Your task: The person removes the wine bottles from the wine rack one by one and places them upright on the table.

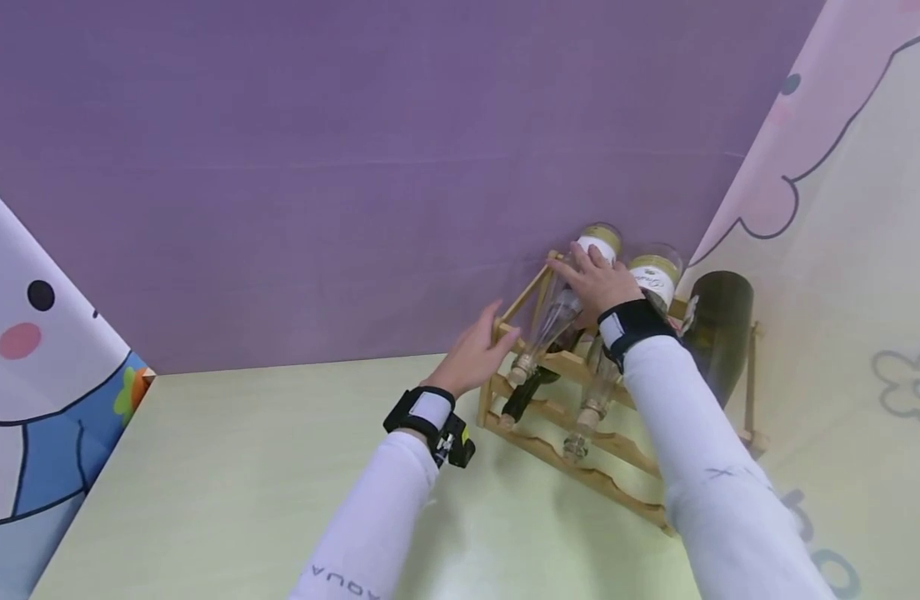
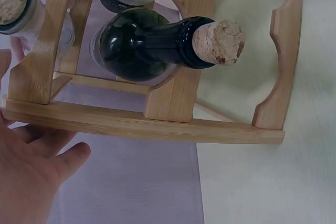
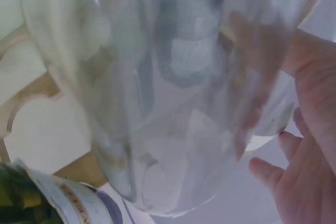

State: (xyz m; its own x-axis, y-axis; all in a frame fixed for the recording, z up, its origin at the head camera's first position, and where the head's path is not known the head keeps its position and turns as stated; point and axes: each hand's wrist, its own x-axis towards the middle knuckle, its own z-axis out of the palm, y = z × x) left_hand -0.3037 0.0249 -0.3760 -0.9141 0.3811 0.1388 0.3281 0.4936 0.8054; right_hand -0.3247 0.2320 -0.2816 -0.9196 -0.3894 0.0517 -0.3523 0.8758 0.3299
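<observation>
A wooden wine rack (image 1: 613,446) stands tilted in the head view, bottles lying in its slots. My left hand (image 1: 475,354) grips its left side frame, thumb in front and fingers behind. The right hand (image 1: 602,287) is over a clear corked bottle (image 1: 557,321) in the upper left slot, its fingers curled around the body below the white label. Beside it lies a second clear bottle (image 1: 655,275), which fills much of the right wrist view. Lower down, a dark green bottle (image 2: 134,45) points its cork (image 2: 220,43) outward.
A large green bottle (image 1: 718,325) lies at the rack's right side. The rack straddles a pale table (image 1: 227,467) and a purple surface (image 1: 317,208) behind it. Cartoon-printed panels (image 1: 47,333) flank both sides.
</observation>
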